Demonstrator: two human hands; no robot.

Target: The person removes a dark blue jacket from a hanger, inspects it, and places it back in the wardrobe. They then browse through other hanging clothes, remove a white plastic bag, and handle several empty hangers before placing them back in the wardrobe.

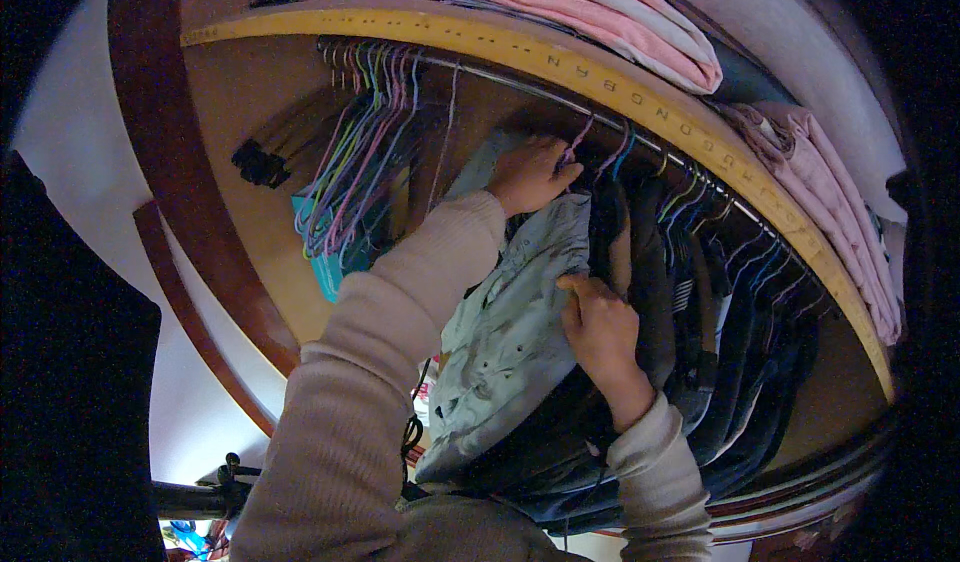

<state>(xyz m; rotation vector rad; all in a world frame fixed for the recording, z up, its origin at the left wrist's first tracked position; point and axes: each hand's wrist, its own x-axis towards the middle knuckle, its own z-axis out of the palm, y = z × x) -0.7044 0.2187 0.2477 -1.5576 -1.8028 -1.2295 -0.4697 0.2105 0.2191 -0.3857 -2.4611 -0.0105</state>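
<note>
A light grey-green garment (510, 322) hangs below the closet rod (517, 86), in front of me. My left hand (534, 174) is closed around the lower part of a pinkish-purple hanger (579, 138) whose hook is on the rod. My right hand (602, 324) pinches the garment's edge between thumb and fingers, lower and to the right. Dark garments (645, 284) hang just right of the pale one. Where the hanger meets the garment is partly hidden by my left hand.
Several empty coloured hangers (367, 164) hang at the rod's left, near a turquoise item (326, 262). Above runs a wooden shelf edge (600, 74) bearing folded pink textiles (637, 29). More dark clothes (742, 359) hang to the right. A dark red frame (161, 112) borders the left.
</note>
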